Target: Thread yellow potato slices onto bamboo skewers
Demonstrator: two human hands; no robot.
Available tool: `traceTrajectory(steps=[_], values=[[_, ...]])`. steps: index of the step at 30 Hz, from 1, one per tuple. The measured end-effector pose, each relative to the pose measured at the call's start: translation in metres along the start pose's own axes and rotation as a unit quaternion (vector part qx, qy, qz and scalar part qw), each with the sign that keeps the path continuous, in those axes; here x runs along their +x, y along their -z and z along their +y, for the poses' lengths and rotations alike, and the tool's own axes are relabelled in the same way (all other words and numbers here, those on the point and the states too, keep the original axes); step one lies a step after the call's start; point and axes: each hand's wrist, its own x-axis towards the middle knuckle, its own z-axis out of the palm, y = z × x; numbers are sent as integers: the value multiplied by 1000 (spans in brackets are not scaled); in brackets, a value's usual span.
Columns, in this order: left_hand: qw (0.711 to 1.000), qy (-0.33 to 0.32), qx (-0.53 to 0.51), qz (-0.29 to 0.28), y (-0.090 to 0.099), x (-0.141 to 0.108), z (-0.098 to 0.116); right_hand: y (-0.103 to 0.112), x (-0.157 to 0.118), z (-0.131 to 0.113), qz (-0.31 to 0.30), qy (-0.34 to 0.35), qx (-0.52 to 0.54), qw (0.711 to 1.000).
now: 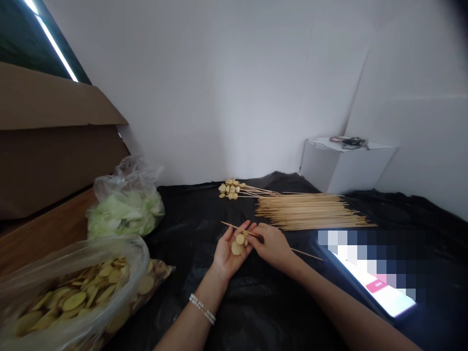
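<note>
My left hand (227,253) is palm up near the middle, holding a few pale yellow round slices (238,247). My right hand (272,244) is closed on a thin wooden skewer (307,254), whose pointed end reaches out over the left fingers. Its fingertips are beside the slices. Behind the hands lie skewers with yellow slices (230,189) at their left ends. A wide pile of bare skewers (310,212) is to the right of these. At the lower left, an open plastic bag (141,253) holds many similar slices.
A clear bag of pale green pieces (124,214) stands at the left, near a cardboard box (54,165). A lit phone (395,297) lies at the right on black sheeting (183,204). A white box (340,168) with a dark small item on top stands at the back right.
</note>
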Motion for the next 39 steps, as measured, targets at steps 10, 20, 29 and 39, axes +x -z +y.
traceTrajectory(steps=[10,20,29,39], values=[[1000,17,-19,0,-3,-2,0,2,4,7,49,-16,-32,998],[976,-81,162,122,-2,1,-13,6,2,5,66,-3,-79,995],[983,-111,4,149,-4,-6,22,9,-2,-3,50,9,-113,992],[980,-108,-69,153,2,-8,38,1,-6,-4,-40,26,-159,986]])
